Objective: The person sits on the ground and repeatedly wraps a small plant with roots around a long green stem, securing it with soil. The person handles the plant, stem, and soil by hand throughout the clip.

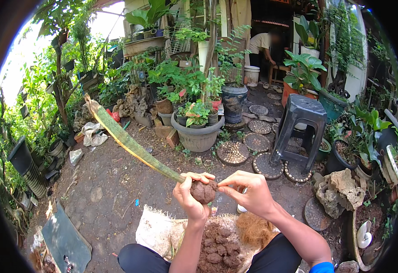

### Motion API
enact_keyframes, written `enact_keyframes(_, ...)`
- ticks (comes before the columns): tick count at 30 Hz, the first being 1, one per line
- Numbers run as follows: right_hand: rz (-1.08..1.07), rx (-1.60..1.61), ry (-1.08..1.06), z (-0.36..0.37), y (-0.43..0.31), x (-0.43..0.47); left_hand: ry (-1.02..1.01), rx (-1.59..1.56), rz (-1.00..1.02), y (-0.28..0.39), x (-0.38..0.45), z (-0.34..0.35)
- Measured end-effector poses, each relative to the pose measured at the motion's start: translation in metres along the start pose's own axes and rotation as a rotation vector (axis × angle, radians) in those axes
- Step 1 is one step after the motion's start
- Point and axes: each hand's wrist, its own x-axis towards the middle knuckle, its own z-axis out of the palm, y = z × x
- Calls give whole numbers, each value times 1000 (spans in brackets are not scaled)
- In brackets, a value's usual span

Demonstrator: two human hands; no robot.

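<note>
My left hand [193,198] holds a ball of dark brown, mud-like material [203,191] at the base of a long snake plant leaf [127,138]. The mottled green leaf has yellow edges and a dry brown tip, and slants up to the left. At the ball's right side, the thumb and index finger of my right hand [248,191] are pinched together; whether something thin is between them cannot be told. Below my hands, several lumps of the same material [221,250] lie on a pale woven sack [156,227], beside a tuft of brown fibre [253,228].
A black plastic stool [303,117] stands at the right on round pebbled stepping stones [233,152]. A large grey planter [198,136] is ahead, a rugged rock [339,191] at the right, a dark flat sheet [66,239] at lower left. Another person [261,44] bends over near the doorway.
</note>
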Motion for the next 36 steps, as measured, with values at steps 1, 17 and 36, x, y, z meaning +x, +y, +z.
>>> enact_keyframes(1, -9, -4, 1, 0, 0, 0, 8, -15, -6, 0, 0, 0)
enact_keyframes(17, 11, -62, -67, 2, -1, -4, -18, -18, -83, 6, 6, -7)
enact_keyframes(36, -164, -222, 39, -7, 8, -13, -91, 99, 38, -6, -6, 3)
